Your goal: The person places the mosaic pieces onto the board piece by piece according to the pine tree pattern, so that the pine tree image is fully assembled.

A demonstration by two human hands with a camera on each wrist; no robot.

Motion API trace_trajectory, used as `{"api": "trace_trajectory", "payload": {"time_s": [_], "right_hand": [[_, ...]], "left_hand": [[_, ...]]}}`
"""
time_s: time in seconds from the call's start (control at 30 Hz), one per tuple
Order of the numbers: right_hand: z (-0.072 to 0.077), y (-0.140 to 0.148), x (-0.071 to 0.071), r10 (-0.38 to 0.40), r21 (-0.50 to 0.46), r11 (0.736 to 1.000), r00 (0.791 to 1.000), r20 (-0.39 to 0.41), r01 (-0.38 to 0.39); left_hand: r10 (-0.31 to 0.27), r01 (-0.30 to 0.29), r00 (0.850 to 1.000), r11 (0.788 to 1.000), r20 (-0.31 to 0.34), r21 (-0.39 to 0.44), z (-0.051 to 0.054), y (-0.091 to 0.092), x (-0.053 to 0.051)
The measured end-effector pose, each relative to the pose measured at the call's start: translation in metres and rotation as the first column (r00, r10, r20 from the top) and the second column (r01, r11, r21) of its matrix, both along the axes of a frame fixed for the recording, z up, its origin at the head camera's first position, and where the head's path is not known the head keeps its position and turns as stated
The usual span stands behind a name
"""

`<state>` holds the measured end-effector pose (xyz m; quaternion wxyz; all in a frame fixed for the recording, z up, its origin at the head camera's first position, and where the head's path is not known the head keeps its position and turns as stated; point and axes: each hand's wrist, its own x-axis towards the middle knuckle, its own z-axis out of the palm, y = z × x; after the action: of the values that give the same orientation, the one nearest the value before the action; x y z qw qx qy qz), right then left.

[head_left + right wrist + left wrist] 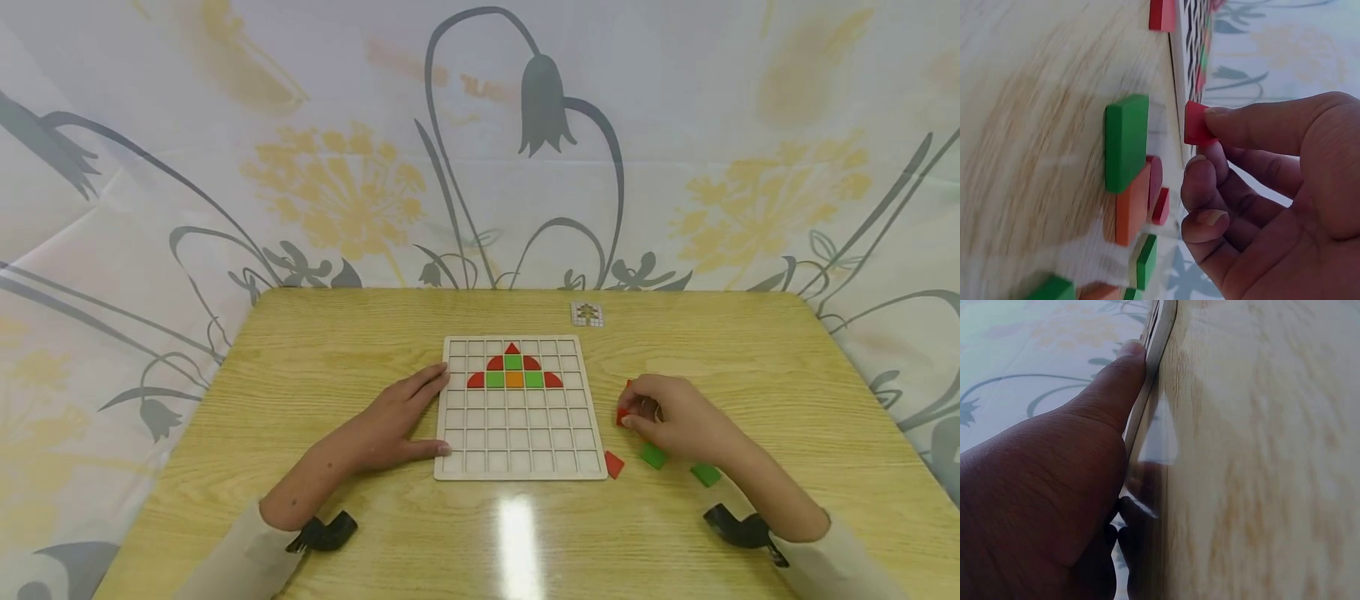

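Observation:
A pale wooden grid board [517, 437] lies on the table. In its upper rows, red, green and orange tiles form a stepped shape: a red triangle [512, 349] on top, green squares [513, 362], curved red pieces [477, 381] at the sides and an orange square [513, 379]. My left hand [390, 425] rests against the board's left edge, fingers extended and thumb [1119, 381] touching the rim. To the right of the board, my right hand [675, 417] pinches a small red tile [1196, 123] between thumb and fingers, above the table; its exact shape is unclear.
Loose tiles lie around the right hand: a red one [614, 464] by the board's lower right corner, green ones [705, 474] and, in the right wrist view, an orange tile [1132, 206]. A small pattern card [587, 314] lies behind the board. A printed cloth stands behind the table.

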<state>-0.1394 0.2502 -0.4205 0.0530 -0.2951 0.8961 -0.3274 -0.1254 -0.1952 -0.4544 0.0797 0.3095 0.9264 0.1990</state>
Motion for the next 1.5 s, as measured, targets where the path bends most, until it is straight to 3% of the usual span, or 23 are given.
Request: {"api": "trace_trajectory", "payload": {"time_s": [0.8, 1.5], "right_hand": [[0.007, -0.046, -0.011, -0.009, -0.021, 1.000, 1.000, 0.024, 0.009], [-0.001, -0.081, -0.028, -0.003, -0.032, 0.999, 0.999, 0.041, 0.005]], "left_hand": [[0.005, -0.005, 1.000, 1.000, 0.009, -0.006, -0.004, -0.001, -0.001], [0.010, -0.010, 1.000, 1.000, 0.017, -0.003, -0.003, -0.001, -0.001]]}}
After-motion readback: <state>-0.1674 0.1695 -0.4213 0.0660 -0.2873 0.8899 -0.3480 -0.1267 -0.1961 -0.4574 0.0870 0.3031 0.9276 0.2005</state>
